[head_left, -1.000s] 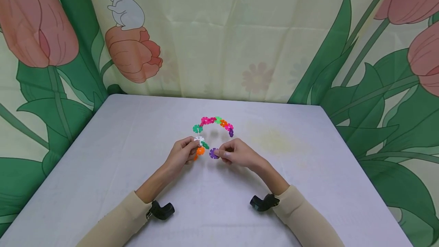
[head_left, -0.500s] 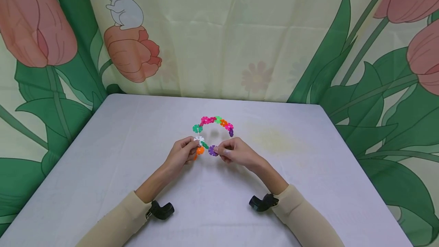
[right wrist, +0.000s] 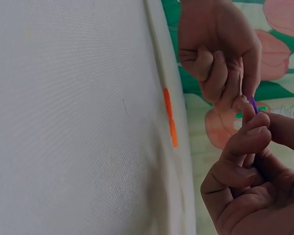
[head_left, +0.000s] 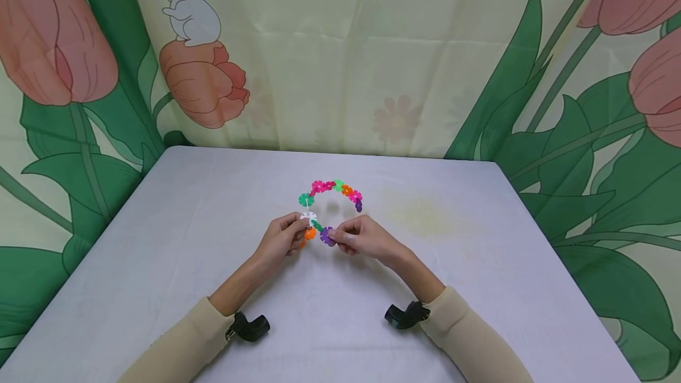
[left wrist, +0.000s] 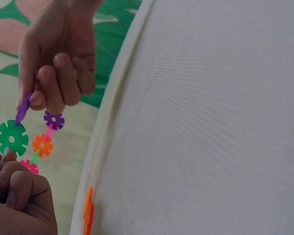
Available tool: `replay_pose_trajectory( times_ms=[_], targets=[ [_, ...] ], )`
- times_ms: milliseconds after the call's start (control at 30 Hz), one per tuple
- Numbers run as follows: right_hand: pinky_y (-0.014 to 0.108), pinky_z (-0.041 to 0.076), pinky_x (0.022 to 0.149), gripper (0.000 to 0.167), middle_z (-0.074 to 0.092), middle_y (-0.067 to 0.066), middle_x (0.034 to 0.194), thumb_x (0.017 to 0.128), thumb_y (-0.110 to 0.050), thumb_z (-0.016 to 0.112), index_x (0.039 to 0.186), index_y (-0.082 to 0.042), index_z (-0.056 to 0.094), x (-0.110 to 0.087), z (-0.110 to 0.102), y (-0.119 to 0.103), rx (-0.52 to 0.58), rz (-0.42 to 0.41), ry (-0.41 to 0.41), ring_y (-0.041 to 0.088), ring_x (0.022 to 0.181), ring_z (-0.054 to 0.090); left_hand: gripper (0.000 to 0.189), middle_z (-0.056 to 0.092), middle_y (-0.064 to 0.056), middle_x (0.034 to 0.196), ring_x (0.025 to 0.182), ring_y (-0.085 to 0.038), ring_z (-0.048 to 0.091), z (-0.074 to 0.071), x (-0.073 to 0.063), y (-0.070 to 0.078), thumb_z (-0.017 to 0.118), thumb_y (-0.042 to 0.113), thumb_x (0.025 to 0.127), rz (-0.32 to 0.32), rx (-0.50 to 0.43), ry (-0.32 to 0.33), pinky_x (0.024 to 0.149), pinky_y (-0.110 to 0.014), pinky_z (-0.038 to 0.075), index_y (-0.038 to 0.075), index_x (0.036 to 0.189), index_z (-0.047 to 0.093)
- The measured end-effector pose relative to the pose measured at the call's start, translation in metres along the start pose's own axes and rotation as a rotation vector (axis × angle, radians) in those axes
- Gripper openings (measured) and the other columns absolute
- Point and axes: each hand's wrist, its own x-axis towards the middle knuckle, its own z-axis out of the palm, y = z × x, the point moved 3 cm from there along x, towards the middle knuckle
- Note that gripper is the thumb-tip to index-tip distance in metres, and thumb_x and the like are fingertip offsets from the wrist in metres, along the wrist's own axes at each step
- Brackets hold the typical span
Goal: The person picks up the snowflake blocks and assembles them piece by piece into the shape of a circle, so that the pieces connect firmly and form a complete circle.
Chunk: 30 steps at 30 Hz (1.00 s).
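My left hand (head_left: 282, 234) pinches a white notched disc (head_left: 308, 216) in a curved chain of linked plastic snowflake discs. The chain arcs up and right through a teal disc (head_left: 305, 200) and pink, light green and orange ones to a purple end disc (head_left: 359, 205). At its near end a green disc (left wrist: 12, 138) stands out from the white one. Between thumb and fingertips my right hand (head_left: 367, 236) pinches another purple disc (head_left: 327, 236). In the left wrist view that disc meets the green disc's edge, nearly edge-on. In the right wrist view, fingers mostly hide it.
Orange discs (head_left: 310, 233) lie beside the left hand; one orange disc (right wrist: 171, 117) rests flat on the white-covered table (head_left: 340, 324). A printed cloth with tulips (head_left: 202, 81) hangs behind the table. Each sleeve carries a black wrist camera (head_left: 250, 327).
My right hand has moved slightly left, bringing its purple disc from apart to right at the green disc, tilting it a little. The left hand and the chain have stayed nearly still.
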Motion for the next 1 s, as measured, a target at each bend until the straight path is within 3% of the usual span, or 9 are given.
replay_pose_trajectory(
  times_ms=[300,1000],
  targets=[
    [0.021,0.043,0.061,0.032,0.063,-0.003,0.072,0.106,-0.024,0.066,0.109,0.007,0.076,0.0000,0.0008,0.0003,0.018,-0.002,-0.030,0.013,0.069,0.051,0.026,0.038,0.004,0.071,0.059,-0.009,0.031,0.0008,0.0009,-0.0007,0.051,0.023,0.111,0.007,0.001,-0.008,0.055,-0.023,0.027,-0.001,0.100,0.051],
    [0.022,0.041,0.061,0.032,0.061,-0.002,0.069,0.104,-0.027,0.068,0.100,0.004,0.076,0.0003,0.0045,0.0011,0.026,-0.001,0.016,0.014,0.068,0.050,0.023,0.039,0.003,0.069,0.061,-0.011,0.035,-0.0002,0.0001,-0.0036,0.054,0.023,0.111,-0.005,0.005,-0.005,0.056,-0.023,0.029,0.001,0.103,0.056]
  ],
)
